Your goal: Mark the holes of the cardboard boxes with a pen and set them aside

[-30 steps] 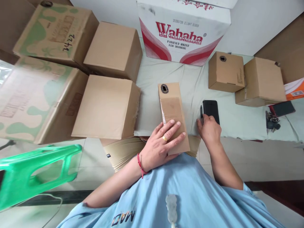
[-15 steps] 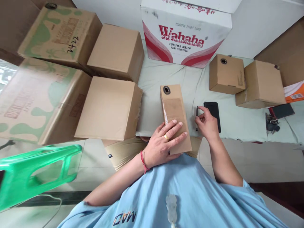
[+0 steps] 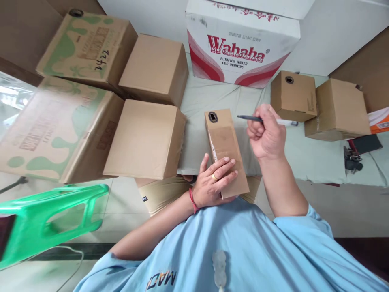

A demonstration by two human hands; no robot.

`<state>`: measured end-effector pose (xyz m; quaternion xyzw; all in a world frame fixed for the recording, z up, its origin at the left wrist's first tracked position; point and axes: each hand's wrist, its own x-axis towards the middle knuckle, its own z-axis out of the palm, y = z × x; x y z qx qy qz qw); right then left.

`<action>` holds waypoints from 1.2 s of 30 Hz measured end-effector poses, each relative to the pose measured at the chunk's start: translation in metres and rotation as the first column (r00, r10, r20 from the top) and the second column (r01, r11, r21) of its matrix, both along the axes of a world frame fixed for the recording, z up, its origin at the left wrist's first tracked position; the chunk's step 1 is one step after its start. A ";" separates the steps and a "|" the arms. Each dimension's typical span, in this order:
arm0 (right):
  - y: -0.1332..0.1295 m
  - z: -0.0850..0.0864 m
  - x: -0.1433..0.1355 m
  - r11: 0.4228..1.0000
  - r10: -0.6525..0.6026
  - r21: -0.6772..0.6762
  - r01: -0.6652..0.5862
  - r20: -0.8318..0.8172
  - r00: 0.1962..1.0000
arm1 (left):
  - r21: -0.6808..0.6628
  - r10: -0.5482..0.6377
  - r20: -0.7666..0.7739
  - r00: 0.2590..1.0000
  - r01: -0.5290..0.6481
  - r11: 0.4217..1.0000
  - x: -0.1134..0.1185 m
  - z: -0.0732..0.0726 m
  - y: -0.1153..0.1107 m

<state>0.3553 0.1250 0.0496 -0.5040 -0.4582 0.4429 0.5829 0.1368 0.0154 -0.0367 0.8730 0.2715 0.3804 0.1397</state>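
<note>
A narrow brown cardboard box [image 3: 223, 140] stands at the table's front edge, close to my body, with a dark-rimmed hole near its far end. My left hand [image 3: 214, 182] rests on its near part, fingers spread over the top and the thumb apart at the left; it wears a ring. To the right of the box, my right hand [image 3: 266, 132] is raised above the table, its fingers closed around a pen [image 3: 249, 118]. The pen's dark end points left toward the box, and its pale end sticks out to the right.
Several large cartons, one a plain box [image 3: 142, 138], fill the left. A white Wahaha carton [image 3: 240, 48] stands at the back. Two brown boxes [image 3: 337, 109], keys [image 3: 352, 160] and a dark flat object [image 3: 366, 143] are at right. A green stool [image 3: 60, 198] is lower left.
My right hand has lifted off the table with the pen, which has turned from upright in view to sideways. The black phone beside it is no longer visible. My left hand stays on the box.
</note>
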 end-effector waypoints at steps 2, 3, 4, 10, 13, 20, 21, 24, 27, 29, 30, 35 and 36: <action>0.012 0.000 -0.022 1.000 0.009 0.011 -0.009 0.059 0.998 | -0.005 -0.037 0.009 0.999 0.037 0.999 -0.002 -0.011 0.002; 0.017 0.000 -0.033 0.999 0.021 0.024 -0.023 0.092 0.996 | -0.003 -0.057 0.020 0.998 0.057 0.998 -0.002 -0.018 0.004; 0.021 -0.001 -0.042 0.999 0.031 0.037 -0.037 0.128 0.991 | 0.004 -0.076 0.036 0.997 0.075 0.997 -0.003 -0.026 0.006; 0.025 -0.006 -0.061 0.988 -0.144 0.107 0.114 0.342 0.928 | 0.038 -0.130 0.158 0.979 0.126 0.991 0.009 -0.072 0.014; 0.020 -0.005 -0.058 0.983 -0.177 0.107 0.146 0.395 0.902 | -0.028 -0.104 0.090 0.991 0.106 0.994 0.017 -0.085 0.010; 0.019 -0.002 -0.057 0.993 -0.105 0.091 0.071 0.471 0.876 | -0.163 -0.172 0.065 0.983 0.181 0.970 0.026 -0.098 0.004; 0.019 -0.003 -0.058 0.994 -0.101 0.088 0.067 0.482 0.870 | -0.182 -0.167 0.047 0.985 0.172 0.968 0.027 -0.098 0.003; 0.020 -0.003 -0.058 0.996 -0.087 0.075 0.058 0.497 0.863 | -0.228 -0.175 0.013 0.984 0.173 0.958 0.030 -0.099 0.002; 0.020 -0.002 -0.058 0.996 -0.075 0.070 0.046 0.503 0.861 | -0.233 -0.200 0.022 0.979 0.200 0.952 0.032 -0.102 0.000; 0.020 -0.001 -0.059 0.997 -0.074 0.069 0.045 0.511 0.856 | -0.202 -0.209 0.056 0.976 0.216 0.955 0.032 -0.104 -0.001; 0.020 -0.001 -0.059 0.996 -0.078 0.068 0.050 0.518 0.852 | -0.186 -0.212 0.073 0.975 0.222 0.957 0.032 -0.106 -0.001; 0.019 0.003 -0.061 0.992 -0.125 0.078 0.098 0.538 0.834 | -0.247 -0.225 0.019 0.974 0.222 0.943 0.033 -0.107 0.000; 0.019 0.003 -0.061 0.991 -0.131 0.081 0.104 0.537 0.833 | -0.258 -0.225 -0.001 0.974 0.217 0.941 0.033 -0.107 0.000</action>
